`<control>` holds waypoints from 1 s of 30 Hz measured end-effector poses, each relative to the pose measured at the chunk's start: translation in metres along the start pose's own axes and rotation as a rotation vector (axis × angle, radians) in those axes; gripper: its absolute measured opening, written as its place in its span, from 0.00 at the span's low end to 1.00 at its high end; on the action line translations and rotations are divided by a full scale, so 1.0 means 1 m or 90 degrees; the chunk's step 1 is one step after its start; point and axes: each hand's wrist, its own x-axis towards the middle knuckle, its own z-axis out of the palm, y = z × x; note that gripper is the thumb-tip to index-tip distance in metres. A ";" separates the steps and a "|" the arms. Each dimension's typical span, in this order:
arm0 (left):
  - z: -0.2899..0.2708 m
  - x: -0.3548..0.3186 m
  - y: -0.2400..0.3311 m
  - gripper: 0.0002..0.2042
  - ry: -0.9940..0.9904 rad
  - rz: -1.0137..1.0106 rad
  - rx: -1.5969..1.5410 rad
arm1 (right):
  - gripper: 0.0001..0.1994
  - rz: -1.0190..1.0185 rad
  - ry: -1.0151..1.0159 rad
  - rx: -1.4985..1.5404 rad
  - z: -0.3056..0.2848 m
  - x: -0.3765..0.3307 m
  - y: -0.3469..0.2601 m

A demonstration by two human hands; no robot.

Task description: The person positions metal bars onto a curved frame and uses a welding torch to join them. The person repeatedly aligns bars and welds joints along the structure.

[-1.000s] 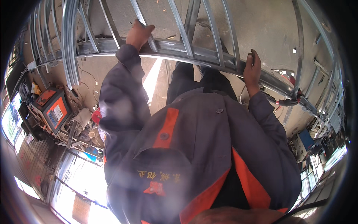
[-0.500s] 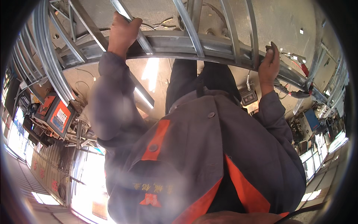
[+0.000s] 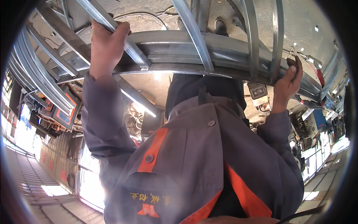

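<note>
1. The metal frame spans the space in front of the person, above the concrete floor; what supports it cannot be made out. Its broad silver rail runs from side to side, and slim crossbars reach from it toward the far side.
2. The left hand is wrapped round a silver crossbar toward the frame's left, gripping it above the rail.
3. The right hand is at the rail's near edge, just right of the outermost crossbar, fingers raised and slightly bent. Whether it grips the metal or only rests against it, I cannot tell.
4. The step in hand seems to be steadying or handling the frame from two spread points. Any shift from here would call for secure holds on both sides and level support, with the rail kept off the legs.
5. Past the rail, a dark shoe shows on the floor; a boxy device lies beyond the near edge.
6. Farther out, a bundle of silver profiles is at left, near an orange-fronted machine; a blue box is far right.
</note>
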 end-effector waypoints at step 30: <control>0.000 -0.003 0.002 0.30 -0.017 -0.024 -0.092 | 0.17 -0.087 -0.081 -0.054 -0.014 0.013 -0.011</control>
